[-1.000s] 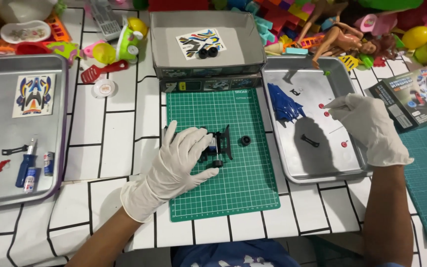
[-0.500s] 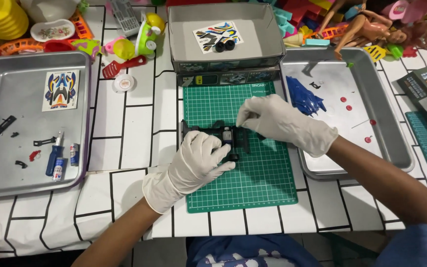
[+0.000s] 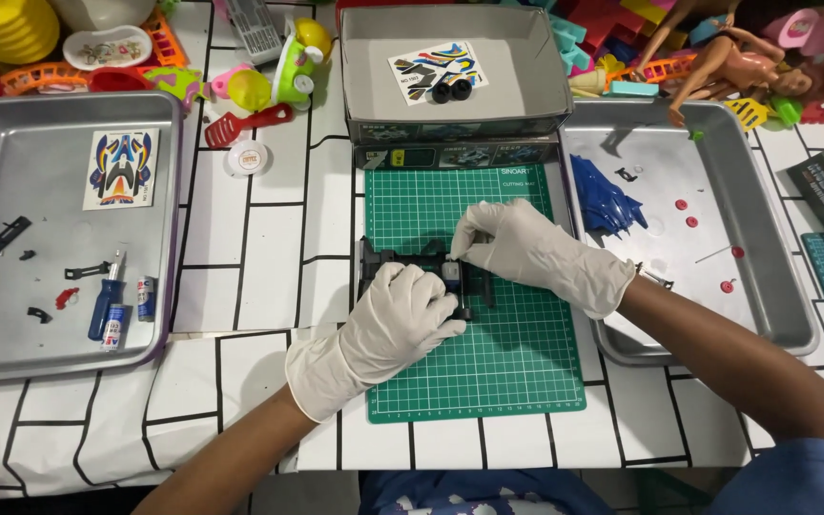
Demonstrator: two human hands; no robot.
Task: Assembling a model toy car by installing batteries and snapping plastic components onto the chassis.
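I see both gloved hands on the green cutting mat (image 3: 517,362), at its middle. My left hand (image 3: 402,319) lies over the black toy car frame (image 3: 383,259), fingers curled around it and holding it down. My right hand (image 3: 526,250) pinches a small part at the top of the frame with thumb and fingertips pressed together. A metal tray (image 3: 774,286) lies just beside the mat.

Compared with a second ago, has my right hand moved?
Yes. The right hand has come left off the right metal tray onto the green cutting mat, meeting the black chassis.
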